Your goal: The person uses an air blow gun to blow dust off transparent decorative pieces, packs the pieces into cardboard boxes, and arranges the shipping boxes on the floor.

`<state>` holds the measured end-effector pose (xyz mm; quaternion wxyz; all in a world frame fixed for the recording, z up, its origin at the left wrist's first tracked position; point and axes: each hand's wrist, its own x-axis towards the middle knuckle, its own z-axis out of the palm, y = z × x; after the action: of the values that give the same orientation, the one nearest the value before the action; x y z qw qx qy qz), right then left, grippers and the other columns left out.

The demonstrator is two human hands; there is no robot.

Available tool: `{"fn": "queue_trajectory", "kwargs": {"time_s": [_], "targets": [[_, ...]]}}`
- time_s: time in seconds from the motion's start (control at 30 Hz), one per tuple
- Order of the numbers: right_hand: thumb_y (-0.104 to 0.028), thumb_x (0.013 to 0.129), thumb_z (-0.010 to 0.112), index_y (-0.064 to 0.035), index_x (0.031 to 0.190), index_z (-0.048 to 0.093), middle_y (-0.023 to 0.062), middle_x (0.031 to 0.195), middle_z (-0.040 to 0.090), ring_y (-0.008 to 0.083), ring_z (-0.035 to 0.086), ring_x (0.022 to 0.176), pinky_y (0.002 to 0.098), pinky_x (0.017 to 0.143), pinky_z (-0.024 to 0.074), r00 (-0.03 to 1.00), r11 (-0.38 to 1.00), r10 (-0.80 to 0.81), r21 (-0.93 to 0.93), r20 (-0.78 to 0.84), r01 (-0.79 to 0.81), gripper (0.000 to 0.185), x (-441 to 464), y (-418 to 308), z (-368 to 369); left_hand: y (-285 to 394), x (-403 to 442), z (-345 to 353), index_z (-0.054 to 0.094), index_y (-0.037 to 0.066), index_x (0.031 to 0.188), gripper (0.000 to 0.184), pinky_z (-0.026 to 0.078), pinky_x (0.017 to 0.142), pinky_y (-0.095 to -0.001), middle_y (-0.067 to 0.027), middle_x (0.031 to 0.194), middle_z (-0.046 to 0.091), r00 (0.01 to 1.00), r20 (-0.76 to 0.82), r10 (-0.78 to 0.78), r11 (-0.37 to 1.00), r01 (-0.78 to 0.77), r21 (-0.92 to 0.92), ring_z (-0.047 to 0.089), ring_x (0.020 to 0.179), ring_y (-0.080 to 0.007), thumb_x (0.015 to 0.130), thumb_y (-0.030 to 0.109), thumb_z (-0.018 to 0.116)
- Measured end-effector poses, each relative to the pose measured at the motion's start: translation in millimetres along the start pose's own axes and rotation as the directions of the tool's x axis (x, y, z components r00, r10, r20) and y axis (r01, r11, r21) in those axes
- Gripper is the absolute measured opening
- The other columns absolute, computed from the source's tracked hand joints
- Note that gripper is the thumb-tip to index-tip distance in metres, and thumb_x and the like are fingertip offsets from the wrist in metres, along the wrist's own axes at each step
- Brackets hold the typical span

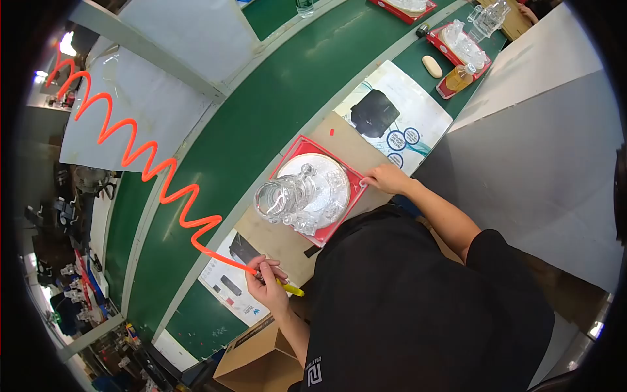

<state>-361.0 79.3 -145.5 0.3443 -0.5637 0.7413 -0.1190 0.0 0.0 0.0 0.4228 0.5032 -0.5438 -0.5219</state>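
A clear glass-like piece stands on a round white disc, which lies on a red square tray in front of me. My left hand is closed round a yellow tool joined to an orange coiled hose. To the right of the tray, my right hand touches its corner with the fingertips. The fingers of that hand are bent together, and whether they grip the corner is hard to tell.
Printed sheets lie on the green bench. At the upper right are a bottle of amber liquid, a cream oval object and another red tray with clear parts. An open cardboard box sits below my left hand.
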Motion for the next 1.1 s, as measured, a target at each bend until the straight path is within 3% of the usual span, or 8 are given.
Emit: {"fn": "queue_trajectory", "kwargs": {"time_s": [0.27, 0.47, 0.67, 0.8, 0.87, 0.97, 1.07, 1.1], "targets": [[-0.027, 0.097, 0.054, -0.0009, 0.088, 0.066, 0.0133, 0.07, 0.065, 0.0286, 0.064, 0.067, 0.0391, 0.063, 0.0489, 0.998, 0.96, 0.029, 0.28, -0.057, -0.012, 0.03, -30.4, 29.7, -6.9, -5.3, -4.7, 8.8, 0.055, -0.001, 0.108, 0.016, 0.037, 0.042, -0.0202, -0.011, 0.08, 0.062, 0.999, -0.028, -0.018, 1.0, 0.018, -0.015, 0.051, 0.05, -0.0095, 0.098, 0.01, 0.051], [-0.022, 0.097, 0.054, 0.0009, 0.08, 0.061, 0.0084, 0.067, 0.064, 0.0162, 0.06, 0.06, 0.0309, 0.059, 0.0487, 0.943, 0.852, 0.302, 0.483, -0.142, -0.201, 0.029, -79.5, 75.0, -13.1, -0.1, -4.2, 7.7, 0.055, 0.0, 0.107, 0.013, 0.039, 0.044, -0.02, -0.0114, 0.08, 0.064, 0.999, -0.025, -0.043, 0.999, 0.043, 0.003, 0.052, 0.05, -0.0086, 0.098, 0.007, 0.049], [-0.023, 0.097, 0.055, -0.0035, 0.075, 0.058, 0.0051, 0.061, 0.061, 0.0116, 0.055, 0.05, 0.0285, 0.047, 0.043, 0.748, 0.681, 0.638, 0.588, -0.183, -0.436, 0.029, -174.2, 178.7, 9.7, -4.0, -0.9, 7.3, 0.056, -0.001, 0.108, 0.015, 0.038, 0.043, -0.0204, -0.0105, 0.079, 0.061, 0.999, -0.022, -0.033, 0.999, 0.034, 0.039, 0.051, 0.051, -0.0093, 0.098, 0.01, 0.051], [-0.02, 0.096, 0.055, -0.0018, 0.073, 0.055, 0.0094, 0.062, 0.062, 0.0143, 0.055, 0.047, 0.0314, 0.045, 0.0438, 0.573, 0.401, 0.812, 0.607, 0.111, -0.686, 0.029, -260.4, 249.8, 49.4, -2.7, 1.1, 7.0, 0.055, 0.0, 0.107, 0.012, 0.039, 0.045, -0.0198, -0.011, 0.08, 0.064, 0.998, -0.031, -0.048, 0.998, 0.048, 0.027, 0.052, 0.05, -0.0086, 0.098, 0.007, 0.05], [-0.017, 0.092, 0.061, 0.0005, 0.082, 0.059, 0.0151, 0.072, 0.064, 0.022, 0.061, 0.054, 0.0362, 0.049, 0.049, 0.372, 0.077, 0.869, 0.652, 0.327, -0.754, 0.02, -281.4, 243.5, 51.8, -2.2, 1.5, 6.9, 0.055, 0.0, 0.107, 0.013, 0.039, 0.045, -0.0196, -0.0109, 0.081, 0.064, 0.998, -0.029, -0.05, 0.998, 0.051, 0.026, 0.052, 0.051, -0.0085, 0.098, 0.007, 0.05], [-0.015, 0.086, 0.066, 0.0022, 0.098, 0.062, 0.0183, 0.09, 0.067, 0.0283, 0.066, 0.075, 0.0401, 0.064, 0.054, 0.424, 0.447, 0.857, -0.015, 0.292, -0.894, 0.022, -285.9, 230.2, 48.8, -4.2, 3.1, 6.4, 0.055, 0.0, 0.107, 0.013, 0.039, 0.046, -0.0194, -0.0109, 0.081, 0.063, 0.999, -0.018, -0.046, 0.998, 0.046, 0.033, 0.052, 0.051, -0.0084, 0.098, 0.007, 0.05], [-0.018, 0.084, 0.069, 0.0002, 0.111, 0.063, 0.0162, 0.102, 0.067, 0.0279, 0.065, 0.094, 0.0398, 0.078, 0.0533, 0.744, 0.789, 0.611, -0.133, 0.272, -0.599, 0.033, -240.9, 208.4, 36.0, -2.6, 5.3, 9.0, 0.055, 0.0, 0.108, 0.013, 0.039, 0.046, -0.0195, -0.0108, 0.081, 0.063, 0.999, -0.007, -0.042, 0.998, 0.042, 0.037, 0.053, 0.052, -0.0083, 0.098, 0.007, 0.05], [-0.019, 0.084, 0.069, -0.0011, 0.113, 0.062, 0.0159, 0.105, 0.067, 0.0264, 0.064, 0.096, 0.0386, 0.082, 0.0522, 0.808, 0.824, 0.522, 0.082, 0.273, -0.56, 0.035, -211.7, 177.4, 14.6, -2.5, 6.0, 9.5, 0.055, 0.0, 0.107, 0.014, 0.039, 0.045, -0.0198, -0.0105, 0.08, 0.063, 0.999, -0.008, -0.035, 0.998, 0.035, 0.043, 0.052, 0.051, -0.0086, 0.098, 0.008, 0.05]]}}
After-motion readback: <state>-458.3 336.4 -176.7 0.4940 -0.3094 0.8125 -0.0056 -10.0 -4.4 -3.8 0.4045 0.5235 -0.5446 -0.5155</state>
